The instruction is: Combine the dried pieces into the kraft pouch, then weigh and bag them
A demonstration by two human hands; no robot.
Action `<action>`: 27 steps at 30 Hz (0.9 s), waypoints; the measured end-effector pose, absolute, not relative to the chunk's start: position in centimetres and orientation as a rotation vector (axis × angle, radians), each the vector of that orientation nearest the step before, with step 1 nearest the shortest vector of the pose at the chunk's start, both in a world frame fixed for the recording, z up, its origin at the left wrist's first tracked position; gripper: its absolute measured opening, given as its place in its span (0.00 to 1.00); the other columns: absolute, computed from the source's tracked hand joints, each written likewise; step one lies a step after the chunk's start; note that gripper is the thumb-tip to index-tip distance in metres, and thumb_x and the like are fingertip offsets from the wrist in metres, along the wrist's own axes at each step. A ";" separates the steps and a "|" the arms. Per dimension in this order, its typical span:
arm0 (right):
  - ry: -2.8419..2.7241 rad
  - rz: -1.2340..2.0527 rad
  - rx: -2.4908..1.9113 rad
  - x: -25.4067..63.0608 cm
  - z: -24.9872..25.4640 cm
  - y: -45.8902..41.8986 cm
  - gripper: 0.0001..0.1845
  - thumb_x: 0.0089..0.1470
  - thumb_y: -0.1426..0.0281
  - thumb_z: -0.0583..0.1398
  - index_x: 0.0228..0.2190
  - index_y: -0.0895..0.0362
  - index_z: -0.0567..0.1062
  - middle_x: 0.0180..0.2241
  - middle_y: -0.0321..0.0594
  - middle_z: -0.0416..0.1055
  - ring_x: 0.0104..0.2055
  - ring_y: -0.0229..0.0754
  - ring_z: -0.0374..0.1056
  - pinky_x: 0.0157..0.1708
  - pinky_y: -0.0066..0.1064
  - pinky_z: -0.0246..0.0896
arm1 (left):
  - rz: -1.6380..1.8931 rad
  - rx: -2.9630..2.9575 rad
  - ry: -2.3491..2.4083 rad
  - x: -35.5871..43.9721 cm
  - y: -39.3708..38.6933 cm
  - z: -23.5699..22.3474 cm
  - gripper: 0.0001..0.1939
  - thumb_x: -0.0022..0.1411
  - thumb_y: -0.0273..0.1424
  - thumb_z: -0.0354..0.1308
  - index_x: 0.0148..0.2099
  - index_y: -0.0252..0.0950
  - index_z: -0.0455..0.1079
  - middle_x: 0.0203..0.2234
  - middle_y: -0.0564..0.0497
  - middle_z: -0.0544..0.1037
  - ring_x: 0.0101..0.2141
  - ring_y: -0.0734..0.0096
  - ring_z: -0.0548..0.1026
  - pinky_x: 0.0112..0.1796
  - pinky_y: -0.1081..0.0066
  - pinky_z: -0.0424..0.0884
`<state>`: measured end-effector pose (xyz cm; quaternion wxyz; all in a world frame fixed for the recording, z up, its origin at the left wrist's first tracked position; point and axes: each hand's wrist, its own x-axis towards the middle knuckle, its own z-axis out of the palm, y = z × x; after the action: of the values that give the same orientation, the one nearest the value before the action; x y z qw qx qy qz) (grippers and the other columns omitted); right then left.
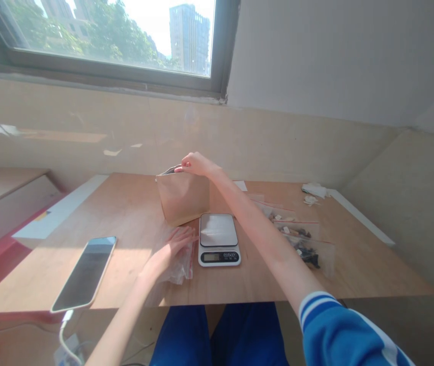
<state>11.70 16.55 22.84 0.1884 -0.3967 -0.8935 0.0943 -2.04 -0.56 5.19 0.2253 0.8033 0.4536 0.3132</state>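
My right hand (196, 165) is closed at the top edge of a brown paper bag (186, 200), which stands upright behind the scale with its mouth partly spread. What lies inside the bag is hidden. Flat on a pile of clear zip bags (178, 269) rests my left hand (178, 241), its fingers stretched toward the scale. Between my arms sits a white digital kitchen scale (219, 240) with nothing on its metal plate; its display cannot be read.
Right of my right forearm lie several zip bags (295, 231) holding small dark and brown pieces. White crumpled material (314, 190) is at the back right. A phone (86, 274) on a white cable (64, 335) lies at the table's (133, 203) left front. A window (117, 35) is above.
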 end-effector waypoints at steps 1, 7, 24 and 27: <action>-2.514 0.244 -1.132 11.7 23.0 16.4 0.19 0.53 0.57 0.59 0.22 0.61 0.75 0.22 0.36 0.68 0.23 0.32 0.56 0.25 0.26 0.46 | 0.835 2.284 1.284 -2.2 -0.8 5.1 0.20 0.60 0.30 0.48 0.53 0.47 0.69 0.55 0.56 0.69 0.58 0.67 0.62 0.56 0.61 0.60; -2.346 0.046 -1.075 12.4 22.8 13.8 0.19 0.60 0.60 0.53 0.34 0.62 0.75 0.32 0.38 0.72 0.32 0.33 0.62 0.35 0.25 0.50 | 0.762 2.192 1.957 -3.9 -2.8 5.1 0.19 0.64 0.37 0.43 0.52 0.37 0.67 0.49 0.42 0.72 0.49 0.58 0.70 0.48 0.60 0.66; -1.814 -0.001 -1.999 30.2 7.0 9.4 0.16 0.54 0.75 0.53 0.44 0.67 0.69 0.48 0.61 0.67 0.52 0.54 0.61 0.50 0.42 0.51 | 0.703 1.821 2.074 -3.2 -4.3 2.3 0.16 0.59 0.35 0.45 0.45 0.32 0.65 0.34 0.42 0.74 0.38 0.57 0.73 0.40 0.62 0.69; -1.878 0.011 -2.043 32.0 7.5 10.1 0.14 0.52 0.71 0.57 0.41 0.65 0.71 0.46 0.59 0.70 0.50 0.56 0.62 0.48 0.44 0.51 | 0.554 1.969 2.199 -3.0 -4.3 3.1 0.18 0.62 0.33 0.42 0.48 0.30 0.67 0.39 0.37 0.73 0.41 0.55 0.73 0.42 0.59 0.68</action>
<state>31.99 10.10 7.53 0.1822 -0.7240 -0.6653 0.0039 -3.04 -4.26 3.13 0.0691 0.6540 0.7305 0.1841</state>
